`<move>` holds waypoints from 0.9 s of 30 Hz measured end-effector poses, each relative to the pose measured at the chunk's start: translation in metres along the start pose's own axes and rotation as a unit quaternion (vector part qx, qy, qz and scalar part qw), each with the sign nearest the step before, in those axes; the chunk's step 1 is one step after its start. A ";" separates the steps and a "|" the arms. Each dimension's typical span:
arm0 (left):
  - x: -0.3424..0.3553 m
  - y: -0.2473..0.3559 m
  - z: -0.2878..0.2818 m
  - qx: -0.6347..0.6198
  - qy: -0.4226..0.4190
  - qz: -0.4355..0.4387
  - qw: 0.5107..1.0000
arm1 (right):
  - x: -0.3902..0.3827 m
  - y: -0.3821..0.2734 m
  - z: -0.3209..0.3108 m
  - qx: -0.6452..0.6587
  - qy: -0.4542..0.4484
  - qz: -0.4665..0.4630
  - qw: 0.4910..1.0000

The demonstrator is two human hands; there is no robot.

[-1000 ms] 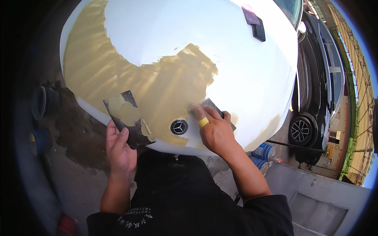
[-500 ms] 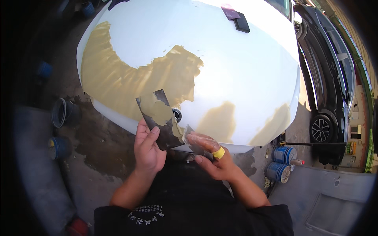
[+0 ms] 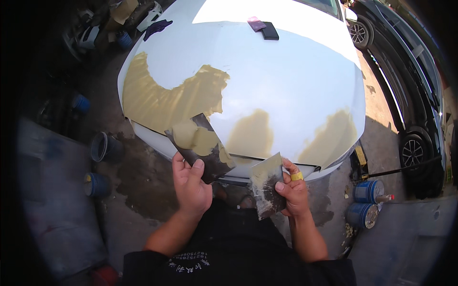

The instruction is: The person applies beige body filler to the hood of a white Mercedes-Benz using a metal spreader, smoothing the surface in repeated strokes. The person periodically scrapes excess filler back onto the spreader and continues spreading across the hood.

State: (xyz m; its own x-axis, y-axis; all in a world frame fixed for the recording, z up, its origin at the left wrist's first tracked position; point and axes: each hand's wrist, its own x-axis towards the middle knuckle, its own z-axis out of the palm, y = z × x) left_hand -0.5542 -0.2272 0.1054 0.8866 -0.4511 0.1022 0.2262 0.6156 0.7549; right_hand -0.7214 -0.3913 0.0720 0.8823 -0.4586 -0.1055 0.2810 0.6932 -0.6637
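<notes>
My left hand (image 3: 192,186) grips a dark flat mixing board (image 3: 217,168) by its lower edge, thumb on top. A heap of yellowish body filler (image 3: 193,137) lies on that board. In my right hand (image 3: 294,190) is a putty spreader (image 3: 268,183), its face smeared with filler and tilted toward me. Board and spreader are apart. Beyond them lies a white car hood (image 3: 291,81). A broad curved filler patch (image 3: 179,102) covers its left part, and two smaller patches, a middle one (image 3: 252,133) and a right one (image 3: 331,136), sit near its front edge.
On the hood rest a black block (image 3: 270,31), a pinkish sheet (image 3: 256,23) and a dark cloth (image 3: 156,28). A dark bucket (image 3: 106,147) and a blue bucket (image 3: 98,184) stand left. Blue cans (image 3: 368,191) stand right, near a dark car (image 3: 410,119).
The spreader has come away from the board and moved right, turning its smeared face up. My left hand still holds the board. The view has shifted, showing more beyond the hood.
</notes>
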 end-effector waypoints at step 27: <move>-0.038 0.106 -0.076 0.221 -0.335 -0.112 0.909 | -0.017 0.078 0.106 -0.207 -0.025 -0.093 0.974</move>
State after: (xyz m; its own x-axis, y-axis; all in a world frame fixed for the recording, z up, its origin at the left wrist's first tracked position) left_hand -0.5336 -0.0956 0.1325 0.3605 -0.9164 0.1741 0.0546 0.2070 0.9768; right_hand -0.6745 -0.2702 0.1005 0.8507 -0.5205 0.0738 0.2703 0.3126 -0.9106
